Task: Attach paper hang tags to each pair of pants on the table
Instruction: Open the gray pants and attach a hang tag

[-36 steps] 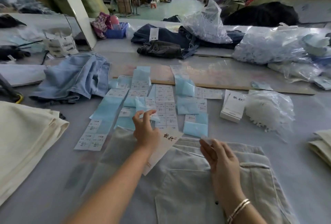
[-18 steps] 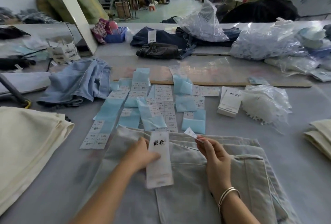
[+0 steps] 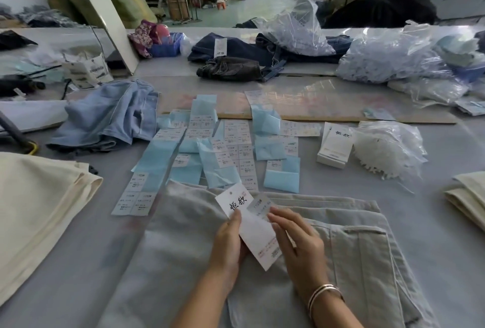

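A pair of pale grey pants (image 3: pixel 183 243) lies flat in front of me. Above it my left hand (image 3: pixel 228 243) grips a long white paper hang tag (image 3: pixel 252 228) with black brush characters and a punched hole at its top. My right hand (image 3: pixel 296 241) rests its straight fingers against the tag's right edge, where a small printed size sticker (image 3: pixel 259 205) sits against the tag. Sheets of more size stickers on blue backing (image 3: pixel 223 154) spread beyond the pants. A stack of blank hang tags (image 3: pixel 334 148) stands to the right of them.
A clear bag of white plastic fasteners (image 3: pixel 388 149) lies beside the tag stack. Folded cream pants (image 3: pixel 39 209) sit at the left, another cream pile (image 3: pixel 469 196) at the right edge. Light blue jeans (image 3: pixel 110 115), dark jeans (image 3: pixel 231 68) and plastic bags (image 3: pixel 393 62) lie farther back.
My left hand lifted the hang tag from the sticker sheets and brought it over the pants. My right hand carried the small sticker to the tag and now lies against it.
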`<state>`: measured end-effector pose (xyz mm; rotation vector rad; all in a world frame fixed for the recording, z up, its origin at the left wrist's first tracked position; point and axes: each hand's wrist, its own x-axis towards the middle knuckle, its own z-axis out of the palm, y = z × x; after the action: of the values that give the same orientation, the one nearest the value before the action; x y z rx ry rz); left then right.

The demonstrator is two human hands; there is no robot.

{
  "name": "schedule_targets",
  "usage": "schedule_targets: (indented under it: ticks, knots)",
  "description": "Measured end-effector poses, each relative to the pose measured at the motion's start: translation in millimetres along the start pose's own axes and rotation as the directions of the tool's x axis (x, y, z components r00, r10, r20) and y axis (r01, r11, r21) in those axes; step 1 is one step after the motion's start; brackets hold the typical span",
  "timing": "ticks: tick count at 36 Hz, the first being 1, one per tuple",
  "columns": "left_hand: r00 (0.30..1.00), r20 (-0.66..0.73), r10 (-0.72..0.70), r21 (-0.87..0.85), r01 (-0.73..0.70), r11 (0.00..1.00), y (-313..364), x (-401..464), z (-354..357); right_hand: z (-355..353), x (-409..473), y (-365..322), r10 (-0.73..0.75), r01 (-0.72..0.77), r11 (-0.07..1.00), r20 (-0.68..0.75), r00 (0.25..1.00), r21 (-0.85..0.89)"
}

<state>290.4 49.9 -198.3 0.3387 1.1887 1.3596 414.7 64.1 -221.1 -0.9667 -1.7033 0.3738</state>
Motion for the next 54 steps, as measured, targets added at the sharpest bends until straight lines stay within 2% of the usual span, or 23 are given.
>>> schedule_targets:
  ticks: [4, 13, 19, 24, 32, 35, 38, 41, 44, 46, 48, 51, 52, 54]
  knots:
    - [1.0, 0.01, 0.014, -0.094, -0.013, 0.995, -0.2, -1.3, -1.1, 2.8, -1.9, 0.0, -0.088, 0.091, 0.995, 0.083, 0.993, -0.033]
    - [0.999, 0.037, -0.013, -0.069, 0.016, 0.997, -2.1, 2.5, -2.5, 5.7, 0.5, 1.9, -0.092, 0.107, 0.988, 0.132, 0.987, -0.114]
    - [0.996, -0.066, 0.058, 0.119, -0.05, 0.992, -0.8, 8.2, 0.4, 7.2, 3.2, 1.6, -0.19, 0.231, 0.944, 0.184, 0.964, -0.235]
    - [0.986, -0.162, -0.037, 0.028, 0.043, 0.999, 3.3, 17.9, 1.9, 7.9, 0.8, 0.6, -0.195, 0.252, 0.901, 0.19, 0.962, -0.353]
    - [0.979, -0.113, -0.172, -0.074, 0.164, 0.984, 9.7, 29.8, -1.4, 4.5, 1.6, -10.4, -0.189, 0.319, 0.84, 0.315, 0.93, -0.439]
    - [0.976, -0.098, -0.195, -0.023, 0.193, 0.981, 11.1, 31.5, -0.7, -3.2, 1.4, -16.6, -0.193, 0.37, 0.805, 0.385, 0.902, -0.463]
    - [0.975, -0.082, -0.207, 0.031, 0.21, 0.977, 15.4, 32.1, 2.0, -21.4, -7.0, -13.4, -0.232, 0.464, 0.775, 0.489, 0.841, -0.43]
    - [0.995, -0.065, -0.081, 0.289, 0.096, 0.952, 16.2, 35.3, 10.8, -49.4, -7.7, -4.6, -0.239, 0.478, 0.803, 0.541, 0.806, -0.357]
    - [0.989, 0.049, 0.14, 0.556, -0.143, 0.819, 13.0, 38.4, 30.0, -79.1, 16.3, 9.6, -0.137, 0.292, 0.888, 0.401, 0.906, -0.356]
    - [0.954, 0.176, 0.243, 0.729, -0.293, 0.619, 6.4, 40.2, 43.3, -97.5, 41.2, 25.5, -0.02, 0.119, 0.921, 0.259, 0.966, -0.37]
    - [0.903, 0.284, 0.322, 0.839, -0.397, 0.373, -5.7, 41.3, 51.8, -113.9, 64.8, 50.5, 0.107, -0.05, 0.923, 0.129, 0.986, -0.382]
    - [0.787, 0.408, 0.463, 0.879, -0.476, 0.036, -27.3, 40.8, 52.5, -138.0, 92.9, 97.3, 0.339, -0.297, 0.838, 0.011, 0.941, -0.457]
    - [0.748, 0.426, 0.51, 0.878, -0.478, -0.031, -31.5, 40.9, 51.2, -145.2, 99.4, 112.5, 0.412, -0.365, 0.791, -0.014, 0.911, -0.491]
    - [0.669, 0.45, 0.591, 0.862, -0.499, -0.092, -36.2, 44.0, 48.8, -156.0, 107.7, 139.0, 0.535, -0.456, 0.664, -0.05, 0.843, -0.592]
